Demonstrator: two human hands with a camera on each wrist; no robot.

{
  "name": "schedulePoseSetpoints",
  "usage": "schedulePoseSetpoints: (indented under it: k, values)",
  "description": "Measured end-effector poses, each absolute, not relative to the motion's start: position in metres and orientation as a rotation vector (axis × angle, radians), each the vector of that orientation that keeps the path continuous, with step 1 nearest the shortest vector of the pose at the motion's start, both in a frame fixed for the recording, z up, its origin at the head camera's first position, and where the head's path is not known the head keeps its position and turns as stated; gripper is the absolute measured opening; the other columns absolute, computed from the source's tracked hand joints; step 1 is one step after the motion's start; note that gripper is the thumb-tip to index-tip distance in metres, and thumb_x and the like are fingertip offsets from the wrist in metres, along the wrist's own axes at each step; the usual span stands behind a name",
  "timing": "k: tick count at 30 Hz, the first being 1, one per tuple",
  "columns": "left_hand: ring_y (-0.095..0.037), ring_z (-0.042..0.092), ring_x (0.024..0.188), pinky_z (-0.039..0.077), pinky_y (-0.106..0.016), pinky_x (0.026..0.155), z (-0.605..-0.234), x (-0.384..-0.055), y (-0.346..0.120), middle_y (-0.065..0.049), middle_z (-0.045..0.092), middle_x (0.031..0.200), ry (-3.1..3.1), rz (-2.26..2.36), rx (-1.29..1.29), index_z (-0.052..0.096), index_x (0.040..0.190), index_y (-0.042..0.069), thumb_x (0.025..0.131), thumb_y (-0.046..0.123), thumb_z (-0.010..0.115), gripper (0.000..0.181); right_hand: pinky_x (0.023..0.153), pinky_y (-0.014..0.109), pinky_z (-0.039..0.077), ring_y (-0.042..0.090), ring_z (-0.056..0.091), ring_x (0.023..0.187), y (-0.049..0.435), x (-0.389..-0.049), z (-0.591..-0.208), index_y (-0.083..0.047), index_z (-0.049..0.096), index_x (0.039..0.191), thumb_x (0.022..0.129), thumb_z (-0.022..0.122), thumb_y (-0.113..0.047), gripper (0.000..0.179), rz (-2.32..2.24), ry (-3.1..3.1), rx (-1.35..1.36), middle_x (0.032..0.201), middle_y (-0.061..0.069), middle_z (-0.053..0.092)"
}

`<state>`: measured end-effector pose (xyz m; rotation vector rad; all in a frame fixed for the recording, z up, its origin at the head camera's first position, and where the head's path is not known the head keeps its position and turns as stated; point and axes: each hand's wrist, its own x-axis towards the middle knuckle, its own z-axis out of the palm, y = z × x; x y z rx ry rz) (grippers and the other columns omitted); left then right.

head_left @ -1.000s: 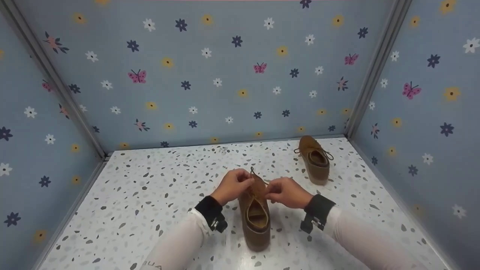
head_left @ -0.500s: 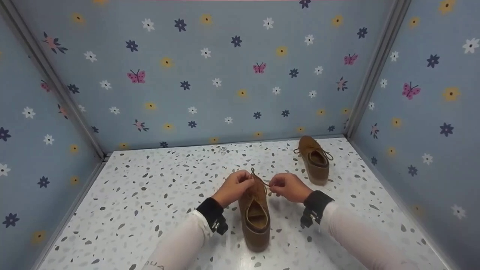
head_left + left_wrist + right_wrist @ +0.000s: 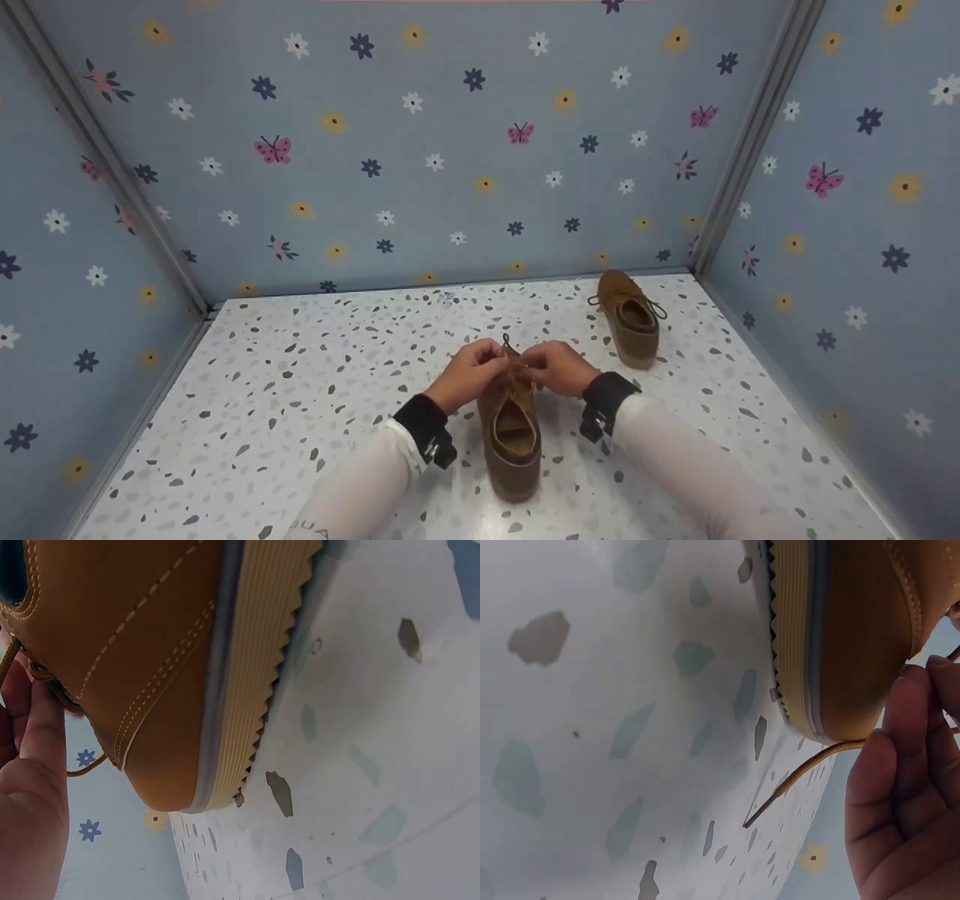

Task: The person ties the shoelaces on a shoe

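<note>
A brown lace-up shoe (image 3: 514,472) stands on the speckled surface, toe pointing away from me. My left hand (image 3: 466,375) pinches the shoelace over the front of the shoe, and a small lace loop (image 3: 506,341) sticks up past its fingertips. From the right, my right hand (image 3: 564,369) pinches the lace close to the left fingertips. A free lace end (image 3: 804,769) hangs past the toe in the right wrist view. In the left wrist view, a stretch of lace (image 3: 88,767) curves below the left hand (image 3: 34,787). The fingers hide most of the knot.
A matching brown shoe (image 3: 637,346) with its lace tied in a bow stands at the back right. Blue flower-patterned panels (image 3: 450,150) enclose the speckled white surface (image 3: 315,375) at the back and on both sides.
My right hand drew the lace out to the right, then came back left over the shoe beside the left fingertips. The left hand and both shoes have stayed nearly still.
</note>
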<state>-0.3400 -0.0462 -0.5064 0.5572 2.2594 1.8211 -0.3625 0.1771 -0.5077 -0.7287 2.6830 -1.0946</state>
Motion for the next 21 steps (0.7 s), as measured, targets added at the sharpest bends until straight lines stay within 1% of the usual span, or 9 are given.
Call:
schedulePoseSetpoints:
  k: [2,4,6,9,12,14,16,17,21]
  values:
    - [-0.014,0.062,0.08,0.052,-0.028,0.072,-0.506,-0.34,-0.046,0.001,0.063,0.088,2.265,1.816,0.553,0.061,0.096,0.01,0.102,0.021,0.061,0.013,0.063,0.026,0.054,0.018,0.071,0.071,0.179,-0.364,-0.508,-0.019,0.08,0.098,0.097,0.073,-0.015,0.009,-1.084,2.703,-0.729,0.085,-0.001,0.078]
    - [-0.013,0.062,0.08,0.052,-0.028,0.072,-0.505,-0.339,-0.046,0.002,0.062,0.087,2.27,1.808,0.548,0.061,0.095,0.01,0.101,0.02,0.061,0.012,0.064,0.026,0.054,0.018,0.071,0.073,0.184,-0.365,-0.508,-0.019,0.079,0.095,0.097,0.072,-0.013,0.009,-1.063,2.737,-0.737,0.084,-0.002,0.077]
    - [-0.013,0.062,0.08,0.052,-0.028,0.072,-0.504,-0.338,-0.046,0.003,0.062,0.086,2.277,1.804,0.546,0.062,0.095,0.011,0.101,0.02,0.061,0.011,0.064,0.026,0.054,0.016,0.069,0.07,0.191,-0.365,-0.507,-0.016,0.078,0.095,0.097,0.072,-0.012,0.008,-1.054,2.777,-0.744,0.082,-0.001,0.076]
    - [-0.013,0.063,0.081,0.053,-0.029,0.073,-0.502,-0.338,-0.048,0.003,0.063,0.086,2.274,1.815,0.546,0.062,0.095,0.01,0.102,0.019,0.061,0.01,0.061,0.028,0.053,0.009,0.064,0.065,0.203,-0.366,-0.504,-0.011,0.075,0.098,0.098,0.07,-0.012,0.006,-1.072,2.819,-0.724,0.077,0.002,0.074]
    - [-0.014,0.062,0.083,0.052,-0.029,0.074,-0.502,-0.338,-0.05,0.003,0.063,0.088,2.285,1.817,0.549,0.064,0.097,0.008,0.101,0.019,0.062,0.012,0.059,0.029,0.054,0.011,0.066,0.06,0.216,-0.367,-0.5,-0.01,0.072,0.101,0.1,0.066,-0.012,0.006,-1.143,2.835,-0.632,0.071,0.003,0.073]
    - [-0.015,0.061,0.083,0.051,-0.028,0.073,-0.502,-0.338,-0.052,0.002,0.062,0.089,2.297,1.815,0.549,0.064,0.097,0.007,0.101,0.019,0.063,0.013,0.06,0.03,0.054,0.013,0.068,0.06,0.222,-0.369,-0.498,-0.011,0.069,0.103,0.101,0.063,-0.014,0.007,-1.2,2.844,-0.556,0.071,0.004,0.074]
    - [-0.015,0.059,0.084,0.049,-0.027,0.073,-0.502,-0.338,-0.054,0.003,0.062,0.09,2.316,1.81,0.554,0.065,0.098,0.006,0.1,0.018,0.064,0.013,0.061,0.03,0.054,0.014,0.071,0.062,0.227,-0.37,-0.497,-0.012,0.067,0.105,0.103,0.06,-0.015,0.007,-1.271,2.837,-0.458,0.074,0.006,0.076]
    - [-0.014,0.059,0.084,0.049,-0.027,0.072,-0.502,-0.338,-0.055,0.003,0.062,0.09,2.318,1.812,0.559,0.065,0.098,0.006,0.1,0.018,0.064,0.012,0.062,0.03,0.054,0.015,0.072,0.063,0.228,-0.371,-0.495,-0.011,0.065,0.106,0.104,0.059,-0.016,0.008,-1.317,2.829,-0.414,0.078,0.009,0.078]
    - [-0.012,0.059,0.083,0.049,-0.026,0.072,-0.503,-0.338,-0.057,0.004,0.062,0.09,2.331,1.807,0.581,0.065,0.099,0.007,0.097,0.014,0.063,0.008,0.067,0.029,0.059,0.017,0.076,0.072,0.232,-0.371,-0.49,-0.009,0.062,0.109,0.105,0.056,-0.017,0.01,-1.565,2.741,-0.26,0.098,0.018,0.08]
